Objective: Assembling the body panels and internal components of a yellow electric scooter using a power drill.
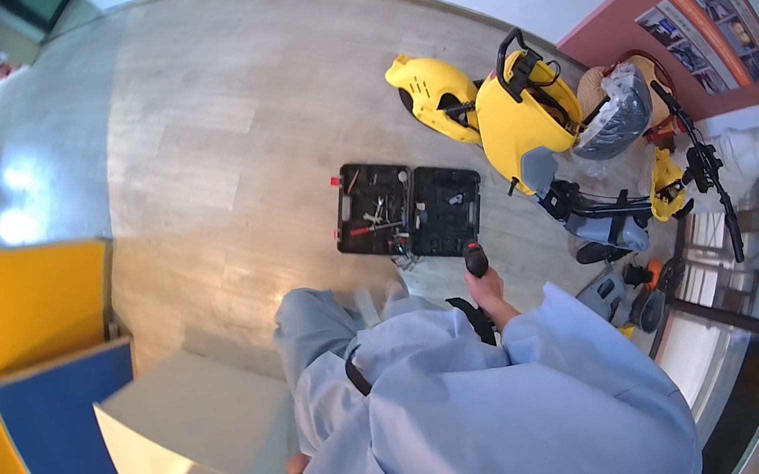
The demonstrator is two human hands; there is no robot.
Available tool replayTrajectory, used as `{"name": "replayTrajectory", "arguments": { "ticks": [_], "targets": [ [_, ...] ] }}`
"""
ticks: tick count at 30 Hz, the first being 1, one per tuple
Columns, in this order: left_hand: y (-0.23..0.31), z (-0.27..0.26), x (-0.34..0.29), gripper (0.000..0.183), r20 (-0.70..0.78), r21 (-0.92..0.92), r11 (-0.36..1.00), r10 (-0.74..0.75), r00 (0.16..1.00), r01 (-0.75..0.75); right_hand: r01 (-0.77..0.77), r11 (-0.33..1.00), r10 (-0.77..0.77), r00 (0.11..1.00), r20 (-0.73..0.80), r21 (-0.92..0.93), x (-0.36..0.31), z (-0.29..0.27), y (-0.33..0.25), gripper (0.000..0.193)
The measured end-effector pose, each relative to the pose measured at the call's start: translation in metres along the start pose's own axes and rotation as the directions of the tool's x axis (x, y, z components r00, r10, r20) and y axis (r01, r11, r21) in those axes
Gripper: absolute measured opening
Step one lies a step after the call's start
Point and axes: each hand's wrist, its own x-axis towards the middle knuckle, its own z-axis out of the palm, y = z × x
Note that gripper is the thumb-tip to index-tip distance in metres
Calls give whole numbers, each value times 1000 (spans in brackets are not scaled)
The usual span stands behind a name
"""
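My right hand (488, 295) is closed around a tool with a rounded black handle and a red end (475, 261), held out in front of my body at the right. Its working part does not show, so I cannot tell its exact kind. Only a bit of my left hand (297, 466) shows, low down beside the white box (201, 405); its fingers are hidden. On the floor ahead lies an open black tool case (422, 213). Its left half holds several metal tools and a red-handled one. Small metal pieces (405, 261) lie at the case's near edge.
A yellow electric scooter (517, 126), its yellow body open on top, stands at the right with black handlebars (711, 168). Behind it is a plastic-wrapped part (617, 114). Grey and orange items (646, 281) sit near a glass cabinet (751, 273). A yellow panel (15, 301) stands left.
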Motion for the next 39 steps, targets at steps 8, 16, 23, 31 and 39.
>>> {"name": "replayTrajectory", "arguments": {
  "ticks": [8, 16, 23, 31, 39],
  "targets": [
    [-61, -190, 280, 39, -127, 151, 969, 216, 968, -197, -154, 940, 182, 981, -68, 304, 36, 47, -135, 28],
    [-130, -546, 568, 42, -227, -394, 912, 21, 974, -112, -487, 597, 641, 768, -14, 638, -6, 111, -262, 30],
    [114, -805, 648, 55, -307, -572, 760, 150, 940, -308, -651, 294, 841, 525, 135, 700, -24, 146, -313, 38],
    [265, -784, 695, 37, 337, 622, 297, 733, 591, -724, -636, 52, 959, 246, 138, 770, 87, 191, -371, 43],
    [521, -918, 756, 24, 548, 661, -43, 710, 443, -749, -433, -213, 914, 229, 335, 876, 166, 165, -406, 27]
  ]
}}
